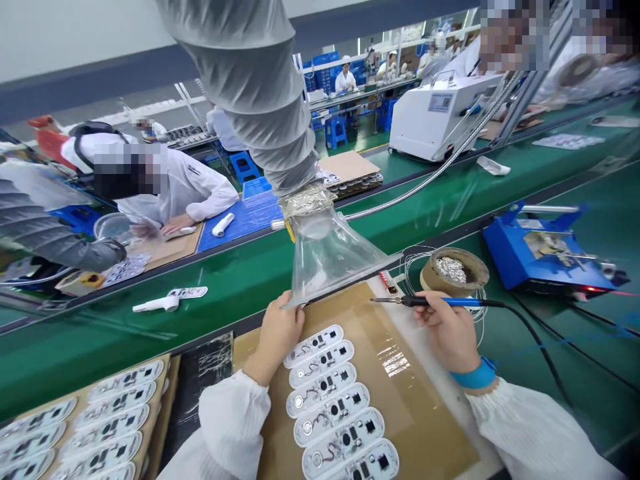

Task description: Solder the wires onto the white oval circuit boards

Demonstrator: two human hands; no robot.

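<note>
My right hand (pixel 450 330), with a blue wristband, is closed around a soldering iron (pixel 463 302). The iron's tip points left above the brown board (pixel 430 427). At the far end of a row of white oval casings with circuit boards (pixel 333 383) is my left hand (pixel 281 333). Its fingers are curled and partly hidden, beside the lower corner of a clear fume hood (pixel 330 250); what they grip cannot be made out. Several casings lie side by side on the board, with small wires, black parts and round metal discs.
A round pot with metal shavings (pixel 453 269) stands right of the board, near a blue metal stand (pixel 545 257). More casings (pixel 113 417) lie at left. A grey duct (pixel 250 87) hangs overhead. Across the green conveyor (pixel 240 283), a co-worker (pixel 185 180) handles a white part.
</note>
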